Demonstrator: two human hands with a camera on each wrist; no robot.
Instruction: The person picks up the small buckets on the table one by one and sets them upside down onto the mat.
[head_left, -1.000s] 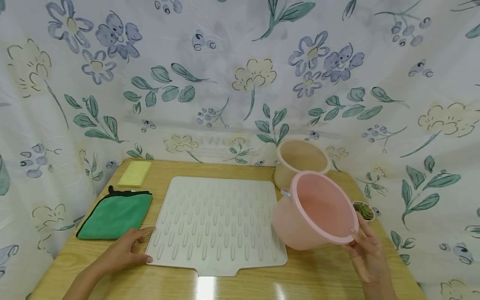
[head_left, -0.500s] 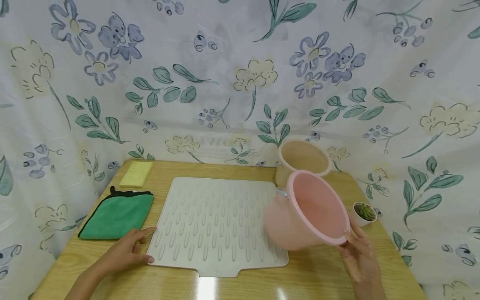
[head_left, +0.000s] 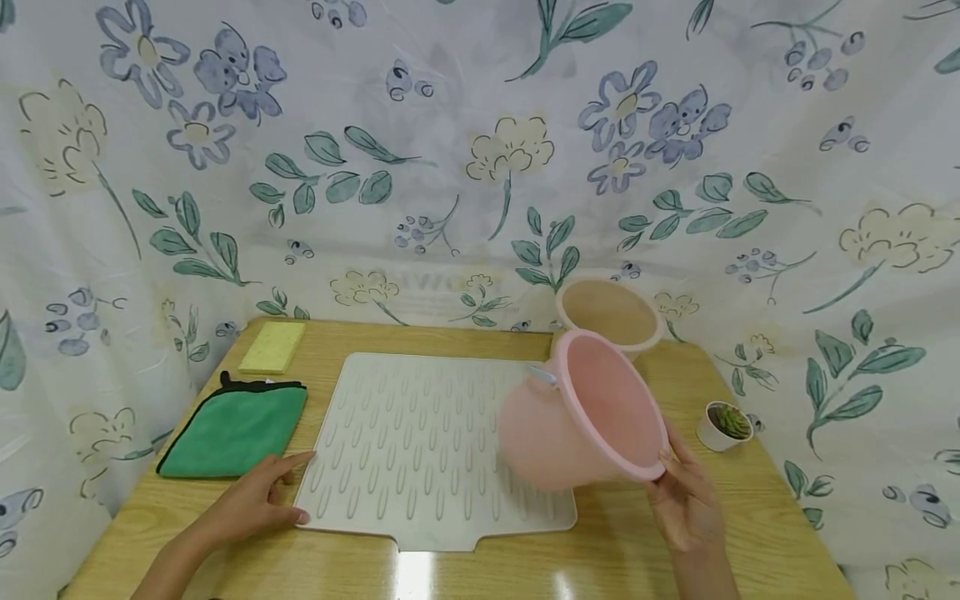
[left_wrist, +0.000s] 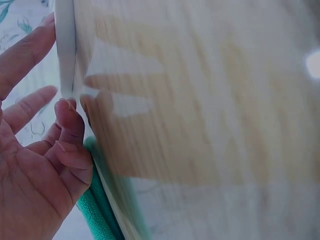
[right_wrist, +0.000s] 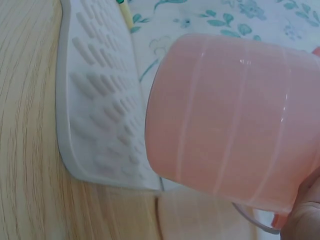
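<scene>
My right hand (head_left: pixel 686 496) grips the rim of a pink plastic bucket (head_left: pixel 540 433), thumb over the edge. The bucket lies tilted on its side in the air, mouth toward the right, its base over the right part of a white ridged draining board (head_left: pixel 420 442). In the right wrist view the side of the pink bucket (right_wrist: pixel 225 120) hangs close over the draining board (right_wrist: pixel 100 110). At the board's left edge rest the index finger and thumb of my left hand (head_left: pixel 247 500); the left wrist view shows its fingers (left_wrist: pixel 30 55) at that edge.
A beige bucket (head_left: pixel 611 317) stands behind the pink one. A small potted succulent (head_left: pixel 726 427) sits at the table's (head_left: pixel 517 575) right side. On the left lie a green cloth (head_left: pixel 236 433) with black trim and a yellow sponge (head_left: pixel 272 347). A floral curtain (head_left: pixel 450 167) encloses the table.
My right hand has carried the pink bucket leftward, further over the draining board, uncovering the potted succulent. The left hand stays at the board's edge.
</scene>
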